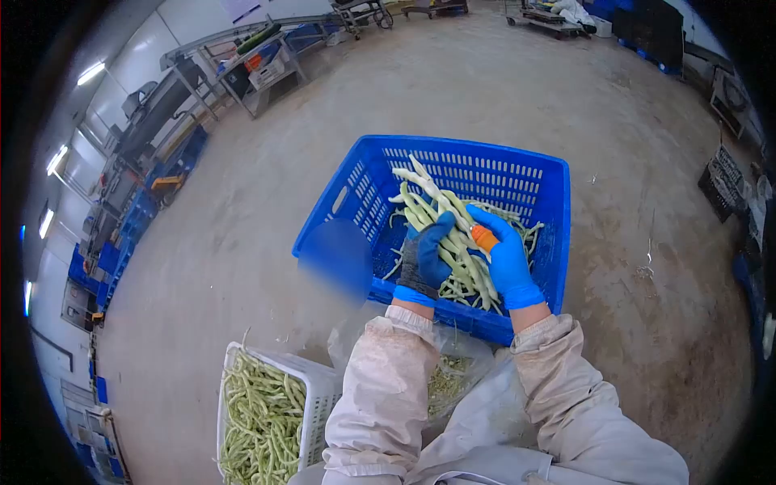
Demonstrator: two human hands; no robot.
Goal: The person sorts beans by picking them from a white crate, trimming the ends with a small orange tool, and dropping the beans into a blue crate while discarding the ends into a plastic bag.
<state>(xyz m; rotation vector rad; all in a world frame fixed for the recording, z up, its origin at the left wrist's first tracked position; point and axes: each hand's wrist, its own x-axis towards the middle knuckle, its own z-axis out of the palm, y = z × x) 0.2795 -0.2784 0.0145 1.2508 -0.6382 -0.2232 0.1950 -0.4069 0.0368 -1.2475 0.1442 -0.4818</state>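
My left hand, in a dark glove over a blue one, is closed around a bunch of long pale green beans. The bunch slants over the blue crate, its tips spread toward the crate's far side. At the right side of the bunch, my right hand in a blue glove has its fingers bent in against the beans. A small orange piece shows where its thumb lies. More thin beans lie inside the crate, partly hidden behind the hands.
A white basket full of green beans stands at lower left. Between my forearms, a clear plastic bag holds small bits. Metal tables and blue crates line the left wall. A dark crate stands at right.
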